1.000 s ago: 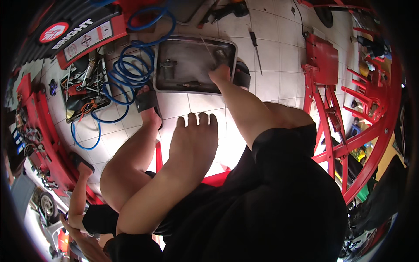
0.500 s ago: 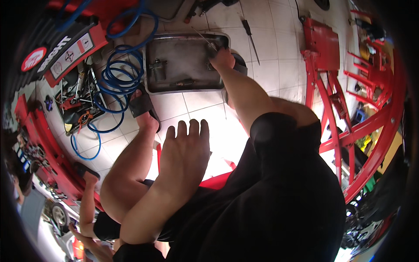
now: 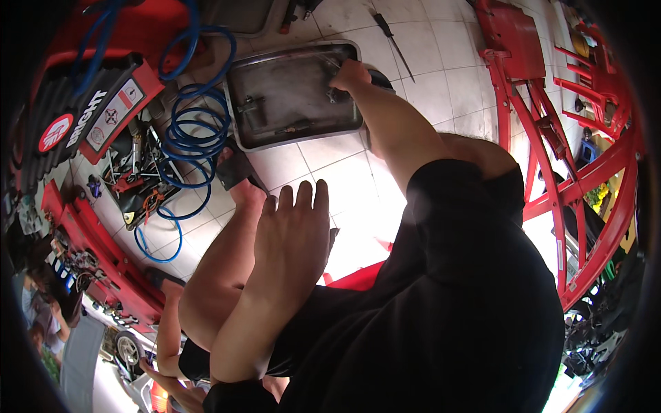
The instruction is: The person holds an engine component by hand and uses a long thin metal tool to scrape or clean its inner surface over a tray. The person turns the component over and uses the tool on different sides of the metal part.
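My right hand [image 3: 352, 74] reaches over the right end of a rectangular metal tray [image 3: 303, 143] on the floor. Its fingers are closed on a thin, rod-shaped tool [image 3: 332, 61] whose kind I cannot make out. A small dark metal part [image 3: 334, 96] lies just below those fingers, partly hidden. At the tray's left side sits a bulky metal part [image 3: 252, 109]; a slim cylindrical part [image 3: 295, 127] lies by the near wall. Nearer to me, my left hand [image 3: 292, 237] hangs back up, fingers stretched and slightly apart, with nothing seen in it.
A coiled blue hose [image 3: 196, 124] lies left of the tray, beside a bin of hand tools [image 3: 134, 165]. A screwdriver [image 3: 394, 45] rests on the tiles to the right. Red metal frames [image 3: 513, 41] stand at right. Another person's arm [image 3: 172, 385] shows at lower left.
The view has shifted a little. My right hand stays at the tray's right end, and less of the thin tool shows. The left hand remains outstretched.
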Demonstrator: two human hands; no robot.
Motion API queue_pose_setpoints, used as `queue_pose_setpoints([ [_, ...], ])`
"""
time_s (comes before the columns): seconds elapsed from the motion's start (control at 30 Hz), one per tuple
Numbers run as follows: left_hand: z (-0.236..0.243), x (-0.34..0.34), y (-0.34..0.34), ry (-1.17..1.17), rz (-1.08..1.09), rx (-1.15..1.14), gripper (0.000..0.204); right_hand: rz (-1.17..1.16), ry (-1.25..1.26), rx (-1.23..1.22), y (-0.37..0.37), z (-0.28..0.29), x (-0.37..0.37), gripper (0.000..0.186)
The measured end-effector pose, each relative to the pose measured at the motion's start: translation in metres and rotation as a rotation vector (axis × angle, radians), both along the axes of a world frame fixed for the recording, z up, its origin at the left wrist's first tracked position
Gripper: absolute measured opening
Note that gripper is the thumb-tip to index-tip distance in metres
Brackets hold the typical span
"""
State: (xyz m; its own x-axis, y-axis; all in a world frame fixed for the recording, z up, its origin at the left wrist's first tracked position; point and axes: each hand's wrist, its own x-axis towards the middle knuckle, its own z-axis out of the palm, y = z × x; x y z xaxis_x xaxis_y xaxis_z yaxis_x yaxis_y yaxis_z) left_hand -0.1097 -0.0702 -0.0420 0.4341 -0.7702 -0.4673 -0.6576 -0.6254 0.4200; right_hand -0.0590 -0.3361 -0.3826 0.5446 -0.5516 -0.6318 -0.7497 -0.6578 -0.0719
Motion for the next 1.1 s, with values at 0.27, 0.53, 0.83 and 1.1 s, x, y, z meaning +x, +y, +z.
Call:
queue_pose_setpoints([
  [0.27, -0.002, -0.005, 0.006, -0.061, 0.000, -0.079, 0.067, -0.277, 0.134, 0.728, -0.029, 0.022, 0.004, 0.029],
  [0.53, -0.007, 0.030, 0.020, -0.201, 0.046, 0.056, 0.073, -0.062, 0.412, 0.690, 0.028, 0.177, 0.021, 0.024],
  [0.83, 0.008, 0.052, 0.027, -0.353, 0.247, -0.373, 0.078, 0.097, 0.137, 1.069, 0.090, 0.340, 0.006, 0.022],
  [1.1, 0.018, 0.058, 0.028, -0.215, 0.154, -0.513, 0.062, 0.124, 0.035, 1.071, 0.103, 0.365, -0.001, 0.029],
])
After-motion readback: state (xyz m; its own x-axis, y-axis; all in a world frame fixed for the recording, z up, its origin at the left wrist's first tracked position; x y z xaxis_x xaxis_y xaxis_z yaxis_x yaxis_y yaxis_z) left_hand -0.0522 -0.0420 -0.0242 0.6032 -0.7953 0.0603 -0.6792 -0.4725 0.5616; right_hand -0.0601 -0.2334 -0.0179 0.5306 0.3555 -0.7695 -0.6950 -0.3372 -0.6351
